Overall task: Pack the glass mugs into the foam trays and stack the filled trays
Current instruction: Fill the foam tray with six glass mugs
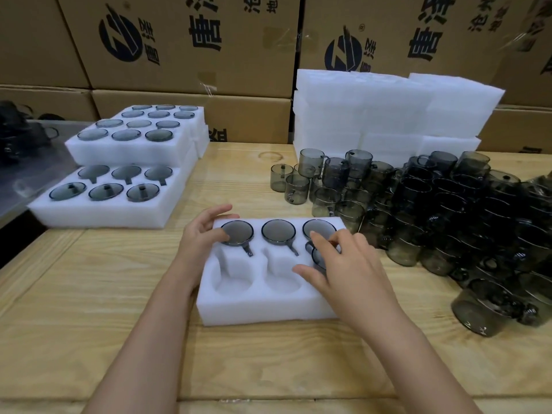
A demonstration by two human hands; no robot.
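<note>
Head view: right hand (343, 264) grips a smoky grey glass mug (317, 256), tilted over the near-right pocket of the white six-pocket foam tray (268, 309) mid-bench; left hand (203, 234), fingers loose, steadies its far-left corner. Risk: handle could miss its slot, glass clipping the seated neighbour. Pale wooden bench (89, 324); loose smoky mugs (448, 219) right, filled foam trays (98, 215) far-left, brown cardboard cartons (179, 70) behind.

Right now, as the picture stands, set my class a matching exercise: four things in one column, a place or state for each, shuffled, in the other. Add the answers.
1 left hand
2 right hand
3 white foam stack
4 loose mugs

A stacked by the cartons, back right
B rests on the front tray's far left corner
C piled on the table, right of the front tray
D holds a mug at the near right pocket

Pairs: 1-B, 2-D, 3-A, 4-C
</note>
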